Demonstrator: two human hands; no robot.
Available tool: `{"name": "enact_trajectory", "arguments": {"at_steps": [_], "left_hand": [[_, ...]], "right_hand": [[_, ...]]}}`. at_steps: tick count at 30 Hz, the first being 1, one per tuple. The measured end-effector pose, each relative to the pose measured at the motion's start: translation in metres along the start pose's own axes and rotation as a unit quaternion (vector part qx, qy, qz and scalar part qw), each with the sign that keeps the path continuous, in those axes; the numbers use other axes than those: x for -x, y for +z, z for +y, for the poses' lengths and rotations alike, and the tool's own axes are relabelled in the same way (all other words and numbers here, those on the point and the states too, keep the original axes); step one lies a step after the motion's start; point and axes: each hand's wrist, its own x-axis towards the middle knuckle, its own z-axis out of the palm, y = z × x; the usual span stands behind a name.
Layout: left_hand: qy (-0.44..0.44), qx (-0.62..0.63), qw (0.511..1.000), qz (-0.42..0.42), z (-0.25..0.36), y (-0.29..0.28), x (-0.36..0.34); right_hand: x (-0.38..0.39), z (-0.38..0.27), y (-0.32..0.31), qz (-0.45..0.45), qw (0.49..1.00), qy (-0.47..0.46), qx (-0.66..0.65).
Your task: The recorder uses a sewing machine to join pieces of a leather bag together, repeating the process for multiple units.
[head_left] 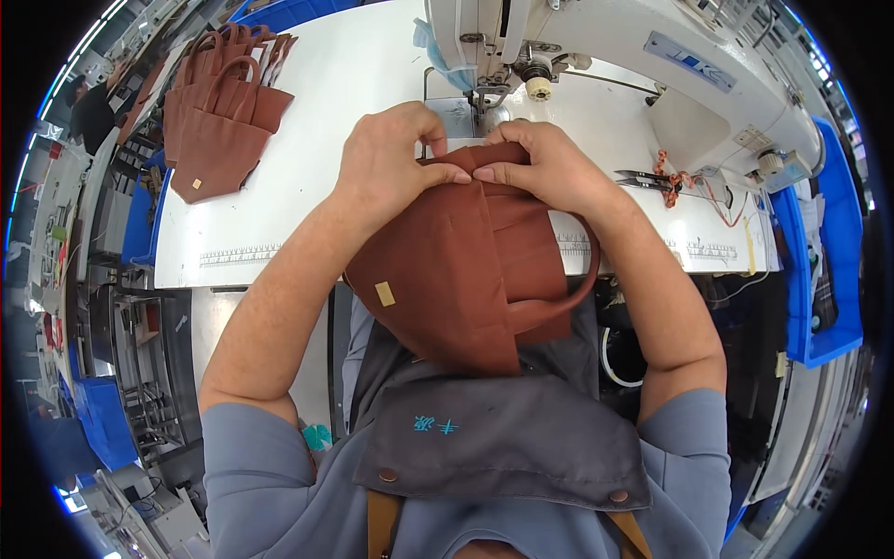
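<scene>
while pinching a reddish-brown bag (447, 252) by the upper edge, bringing both thumbs nearly together over a fold. with the left hand (386, 163), closing on the material, with thumb flat on the near side, index finger bent, and other fingertips hidden from view. with the right hand (554, 168), closing likewise just beside it, with thumb pointing toward the left one and fingers curled behind the edge. holding the bag just in front of the presser foot (480, 102) of a white sewing machine (736, 102), letting it sag past the front edge of the white table (317, 93) toward the dark apron (503, 438). showing a small gold tag (385, 293) on the bag's left part, and a looped handle (559, 312) near the right forearm. farther left on the tabletop, seeing similar brown bags (223, 144) piled together. beyond the right forearm, finding black scissors (641, 177) beside tangled orange-red cord (672, 186); past the table's right side, a blue bin (798, 270).
</scene>
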Motion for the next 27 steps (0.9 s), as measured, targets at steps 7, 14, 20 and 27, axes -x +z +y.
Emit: {"name": "enact_trajectory", "arguments": {"at_steps": [7, 14, 20, 27], "left_hand": [[0.097, -0.117, 0.985, 0.086, 0.018, -0.018, 0.025], [0.000, 0.095, 0.984, -0.147, 0.033, -0.060, 0.025], [0.047, 0.195, 0.968, -0.149, 0.028, -0.048, 0.021], [-0.010, 0.184, 0.979, -0.083, 0.054, -0.039, 0.050]], "right_hand": [[0.022, -0.013, 0.009, 0.090, 0.993, 0.054, -0.053], [0.048, -0.038, 0.011, 0.127, 0.991, 0.007, -0.045], [0.068, -0.049, 0.016, 0.156, 0.982, -0.106, 0.003], [0.070, -0.063, 0.010, 0.230, 0.953, -0.193, 0.053]]}}
